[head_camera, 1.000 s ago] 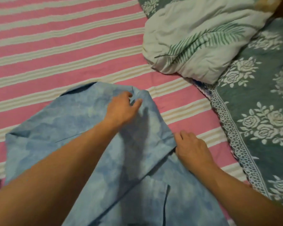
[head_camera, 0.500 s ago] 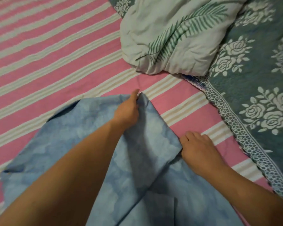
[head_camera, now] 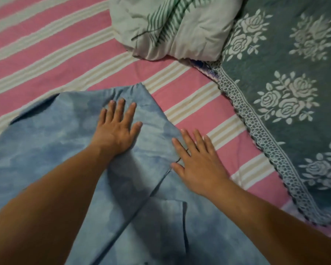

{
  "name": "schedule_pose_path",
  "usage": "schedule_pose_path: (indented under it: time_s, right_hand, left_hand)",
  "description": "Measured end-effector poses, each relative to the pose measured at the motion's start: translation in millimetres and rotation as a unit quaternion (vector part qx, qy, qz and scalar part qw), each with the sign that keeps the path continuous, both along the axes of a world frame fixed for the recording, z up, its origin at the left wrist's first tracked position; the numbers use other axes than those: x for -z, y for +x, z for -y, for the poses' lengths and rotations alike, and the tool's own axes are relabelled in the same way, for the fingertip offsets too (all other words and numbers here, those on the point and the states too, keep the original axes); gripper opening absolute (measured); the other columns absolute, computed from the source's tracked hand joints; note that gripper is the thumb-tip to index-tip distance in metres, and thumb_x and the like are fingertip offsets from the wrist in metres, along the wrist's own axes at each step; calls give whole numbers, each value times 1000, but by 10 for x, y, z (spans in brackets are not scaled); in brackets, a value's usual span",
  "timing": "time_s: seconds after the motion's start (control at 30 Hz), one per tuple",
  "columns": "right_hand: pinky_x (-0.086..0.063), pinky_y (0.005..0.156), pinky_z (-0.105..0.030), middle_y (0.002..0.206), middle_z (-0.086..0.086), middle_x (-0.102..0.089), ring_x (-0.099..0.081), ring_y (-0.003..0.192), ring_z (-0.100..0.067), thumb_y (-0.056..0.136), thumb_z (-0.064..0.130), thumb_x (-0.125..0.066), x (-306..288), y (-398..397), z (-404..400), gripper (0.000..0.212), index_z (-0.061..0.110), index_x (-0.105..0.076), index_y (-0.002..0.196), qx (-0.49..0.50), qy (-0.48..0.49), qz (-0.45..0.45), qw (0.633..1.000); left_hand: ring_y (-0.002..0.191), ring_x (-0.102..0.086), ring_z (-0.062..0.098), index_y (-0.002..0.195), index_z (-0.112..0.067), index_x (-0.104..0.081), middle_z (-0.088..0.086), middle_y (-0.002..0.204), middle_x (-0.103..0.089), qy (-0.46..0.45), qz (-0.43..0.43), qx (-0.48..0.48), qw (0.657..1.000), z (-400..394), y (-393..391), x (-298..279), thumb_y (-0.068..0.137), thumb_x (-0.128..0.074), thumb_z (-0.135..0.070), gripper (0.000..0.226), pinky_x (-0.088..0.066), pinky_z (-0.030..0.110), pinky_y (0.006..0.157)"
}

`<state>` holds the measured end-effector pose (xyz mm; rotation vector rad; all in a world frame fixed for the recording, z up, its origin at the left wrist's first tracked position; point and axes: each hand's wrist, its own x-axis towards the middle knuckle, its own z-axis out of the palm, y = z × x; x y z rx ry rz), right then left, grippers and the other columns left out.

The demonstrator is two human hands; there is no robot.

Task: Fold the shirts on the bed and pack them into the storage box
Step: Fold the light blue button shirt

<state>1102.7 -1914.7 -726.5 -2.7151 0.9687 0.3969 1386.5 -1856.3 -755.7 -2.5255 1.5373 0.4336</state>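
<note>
Blue shirt under flat hands

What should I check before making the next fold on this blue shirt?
1. Left hand flat on the folded-over part of the blue shirt: ok, fingers straight.
2. Right hand flat at the shirt's right edge: ok, fingertips partly over the striped sheet.
3. Folded flap lies smooth: not ok, soft wrinkles show near the top corner.
4. Room to fold on the right: ok, the pillow and the flowered blanket lie apart from the shirt.
5. Lower part of the shirt spread flat: cannot tell, it runs out of view.
6. Storage box within reach: cannot tell, not in view.
</note>
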Motion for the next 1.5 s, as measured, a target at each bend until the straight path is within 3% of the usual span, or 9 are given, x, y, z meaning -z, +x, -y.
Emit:
schedule_pose_path:
  time_s: [0.2, 0.37, 0.5, 0.8, 0.9, 1.07, 1.23, 1.37, 1.5]
  right_hand:
    - [-49, 97, -47, 124, -9, -57, -53, 116, -33, 92, 41, -61, -427, -1233, -382, 57, 11, -49, 139, 263, 38, 82, 961]
    - [-47, 77, -33, 100, 5, -67, -62, 90, -18, 93, 32, -68, -535, -2031, -820, 28, 19, -62, 117, 413, 175, 80, 890]
    - [-46, 66, -42, 67, 6, -58, -54, 65, -14, 97, 19, -64, -533, -2183, -860, 26, 22, -53, 73, 444, 224, 161, 852]
    - [-48, 61, -17, 64, 3, -54, -53, 61, -9, 94, 19, -65, -457, -2364, -794, 29, 23, -50, 70, 448, 266, 100, 848]
    - [-60, 68, -45, 68, 1, -67, -67, 66, -19, 93, 19, -59, -616, -2470, -791, 17, 19, -60, 76, 465, 252, 25, 848]
    - [-46, 93, -49, 130, -18, -53, -52, 113, -40, 83, 9, -67, -997, -1660, -913, 48, 8, -56, 130, 271, 31, 74, 959]
    - [-29, 117, -53, 162, -20, -22, -25, 147, -42, 96, 31, -54, -887, -598, -1186, 62, 13, -37, 153, -109, 32, 127, 985]
    - [-21, 120, -56, 164, -16, -23, -17, 152, -39, 95, 44, -46, -431, -500, -1424, 64, 20, -37, 154, -326, 25, 39, 944]
    - [-18, 119, -56, 159, -13, -35, -26, 149, -38, 91, 58, -36, -273, -495, -1471, 70, 20, -47, 149, -343, 28, -85, 935]
  left_hand:
    - [149, -23, 42, 155, -24, -33, 18, 163, -25, -83, 0, 84, 993, 47, -731, -615, 94, -46, -32, 63, -27, 59, 117]
    - [128, -48, 39, 129, -23, -63, 11, 137, -55, -110, -56, 236, 964, 150, -1402, -584, 95, -50, -42, 41, -39, 47, 104]
    - [124, -47, 35, 128, -27, -63, 7, 133, -53, -48, -30, 224, 973, 544, -1354, -395, 98, -53, -40, 34, -37, 47, 104]
    - [152, -10, 46, 158, -19, -29, 22, 165, -18, -120, 22, 103, 987, -9, -2307, -488, 100, -44, -24, 60, -1, 59, 122]
    - [154, -11, 43, 157, -28, -34, 17, 166, -20, -86, -75, 144, 983, -1078, -2928, -569, 96, -50, -40, 64, -19, 60, 120]
    - [156, -15, 27, 162, -32, -17, 6, 169, -18, -21, -131, 246, 960, -2925, -3680, -641, 83, -57, -51, 91, -25, 38, 119]
    - [152, -20, 40, 158, -35, -28, 17, 167, -18, -47, -64, -94, 992, -3578, -3370, -964, 92, -48, -46, 70, -16, 52, 121]
    - [151, -21, 46, 158, -31, -25, 20, 165, -21, 60, -68, -449, 889, -4138, -2915, -833, 96, -33, -54, 66, -19, 65, 118]
    - [145, -28, 51, 157, -17, -35, 27, 161, -27, 106, -99, -528, 837, -4743, -3170, -717, 94, -32, -55, 74, -41, 68, 103]
